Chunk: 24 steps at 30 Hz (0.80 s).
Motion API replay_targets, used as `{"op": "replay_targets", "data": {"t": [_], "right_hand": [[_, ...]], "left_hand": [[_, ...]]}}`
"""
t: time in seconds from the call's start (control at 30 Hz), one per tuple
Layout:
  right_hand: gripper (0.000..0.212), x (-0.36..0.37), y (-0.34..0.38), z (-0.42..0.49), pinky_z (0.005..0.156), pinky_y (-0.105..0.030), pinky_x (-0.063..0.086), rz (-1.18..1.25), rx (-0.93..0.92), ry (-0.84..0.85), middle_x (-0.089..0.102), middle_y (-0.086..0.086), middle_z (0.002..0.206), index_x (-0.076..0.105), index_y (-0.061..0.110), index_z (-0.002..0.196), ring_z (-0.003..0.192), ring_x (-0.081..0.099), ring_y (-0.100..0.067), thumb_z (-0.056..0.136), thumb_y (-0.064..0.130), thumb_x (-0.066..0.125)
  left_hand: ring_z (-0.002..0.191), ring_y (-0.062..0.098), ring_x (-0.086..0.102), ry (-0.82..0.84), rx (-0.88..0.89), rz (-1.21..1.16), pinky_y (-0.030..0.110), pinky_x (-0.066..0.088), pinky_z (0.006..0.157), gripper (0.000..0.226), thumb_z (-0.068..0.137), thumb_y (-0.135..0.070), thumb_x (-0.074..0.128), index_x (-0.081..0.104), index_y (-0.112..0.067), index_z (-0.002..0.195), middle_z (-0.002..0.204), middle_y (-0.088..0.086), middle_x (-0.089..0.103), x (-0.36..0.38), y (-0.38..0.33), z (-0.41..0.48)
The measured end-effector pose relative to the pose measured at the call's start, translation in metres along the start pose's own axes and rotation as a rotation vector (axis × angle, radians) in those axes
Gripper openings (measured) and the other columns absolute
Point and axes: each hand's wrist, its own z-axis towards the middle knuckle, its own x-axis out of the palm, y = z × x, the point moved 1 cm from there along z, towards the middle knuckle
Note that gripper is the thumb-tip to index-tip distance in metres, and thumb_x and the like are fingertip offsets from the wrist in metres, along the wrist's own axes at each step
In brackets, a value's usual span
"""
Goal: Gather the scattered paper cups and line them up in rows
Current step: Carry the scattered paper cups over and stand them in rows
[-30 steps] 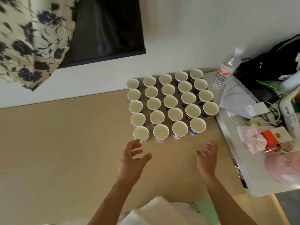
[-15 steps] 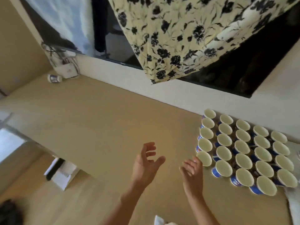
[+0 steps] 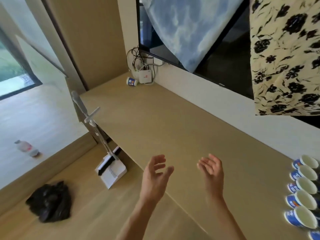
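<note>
Bare counter [image 3: 173, 122]; stray cup [image 3: 131, 81] far corner; left hand [image 3: 155, 177], right hand [image 3: 212, 174] spread, empty.

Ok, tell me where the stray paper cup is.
In the head view, the stray paper cup lies on its side at the far left corner of the counter, beside the white router box.

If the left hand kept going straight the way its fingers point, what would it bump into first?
Probably nothing soon: the left hand points over bare countertop toward the wall. The tipped cup in the far corner lies well left of that line, though depth is uncertain.
</note>
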Motion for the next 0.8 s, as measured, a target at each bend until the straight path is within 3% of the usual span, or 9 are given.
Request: {"op": "replay_targets", "data": {"t": [0.1, 0.37, 0.6, 0.7, 0.8], "right_hand": [[0.044, 0.046, 0.001, 0.004, 0.079, -0.016, 0.054, -0.001, 0.012, 0.055, 0.066, -0.006, 0.112, 0.055, 0.013, 0.124, 0.098, 0.069, -0.011, 0.087, -0.007, 0.069], [0.034, 0.118, -0.011, 0.076, 0.078, -0.016, 0.054, -0.041, 0.034, 0.118, 0.069, -0.005, 0.111, 0.060, 0.016, 0.116, 0.099, 0.070, -0.009, 0.088, 0.000, 0.072], [0.030, 0.190, 0.002, 0.145, 0.074, -0.012, 0.051, -0.217, 0.064, 0.260, 0.069, 0.007, 0.115, 0.062, 0.022, 0.116, 0.104, 0.068, -0.006, 0.089, 0.018, 0.074], [0.027, 0.218, 0.001, 0.170, 0.072, -0.010, 0.050, -0.259, 0.089, 0.297, 0.069, 0.009, 0.114, 0.062, 0.022, 0.113, 0.101, 0.067, -0.003, 0.089, 0.018, 0.074], [0.026, 0.245, -0.002, 0.196, 0.071, -0.011, 0.050, -0.275, 0.104, 0.301, 0.068, 0.006, 0.112, 0.062, 0.018, 0.110, 0.098, 0.069, -0.006, 0.088, 0.016, 0.075]], "left_hand": [[0.105, 0.006, 0.064, -0.017, -0.037, -0.012, 0.012, 0.052, 0.072, 0.029, 0.088, -0.023, 0.074, 0.063, -0.026, 0.115, 0.114, -0.009, 0.067, -0.022, 0.006, 0.022], [0.102, 0.003, 0.065, -0.013, -0.078, 0.023, 0.014, 0.053, 0.072, 0.026, 0.089, -0.022, 0.073, 0.064, -0.025, 0.113, 0.113, -0.010, 0.068, -0.026, 0.006, 0.118], [0.097, 0.002, 0.068, -0.019, -0.114, 0.041, 0.028, 0.057, 0.082, 0.023, 0.089, -0.024, 0.073, 0.064, -0.029, 0.109, 0.112, -0.010, 0.071, -0.042, -0.012, 0.217], [0.099, 0.007, 0.069, -0.003, -0.160, 0.031, 0.022, 0.055, 0.076, 0.023, 0.089, -0.026, 0.072, 0.062, -0.033, 0.109, 0.110, -0.009, 0.071, -0.047, -0.009, 0.262], [0.094, 0.009, 0.067, -0.013, -0.218, 0.040, 0.021, 0.052, 0.074, 0.029, 0.090, -0.024, 0.072, 0.062, -0.024, 0.117, 0.113, -0.003, 0.069, -0.053, -0.002, 0.320]]}}
